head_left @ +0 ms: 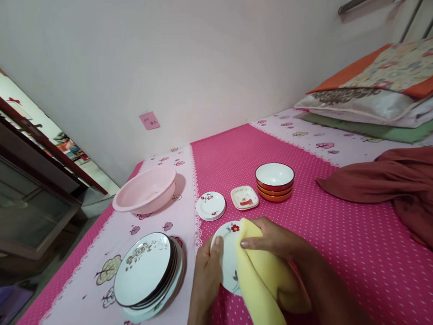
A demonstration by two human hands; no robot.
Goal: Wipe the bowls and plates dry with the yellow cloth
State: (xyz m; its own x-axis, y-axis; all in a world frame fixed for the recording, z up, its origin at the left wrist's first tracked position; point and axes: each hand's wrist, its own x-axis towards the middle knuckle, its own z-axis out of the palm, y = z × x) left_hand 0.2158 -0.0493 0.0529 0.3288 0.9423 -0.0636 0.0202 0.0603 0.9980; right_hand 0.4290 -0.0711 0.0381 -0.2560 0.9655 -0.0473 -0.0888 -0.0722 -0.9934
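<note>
My left hand [207, 272] grips the left rim of a small white plate [227, 257] with a red flower, held tilted above the pink bedcover. My right hand [276, 238] presses a yellow cloth [259, 279] against the plate's face, fingers closed on the cloth. The cloth hangs down and hides the plate's right half.
A stack of large white flowered plates [145, 271] lies at the lower left. Farther back sit a pink basin [146, 189], a stack of small plates [211, 205], a square dish [244, 198] and stacked red bowls [274, 181]. A maroon cloth [398, 184] and folded bedding [377, 100] lie at the right.
</note>
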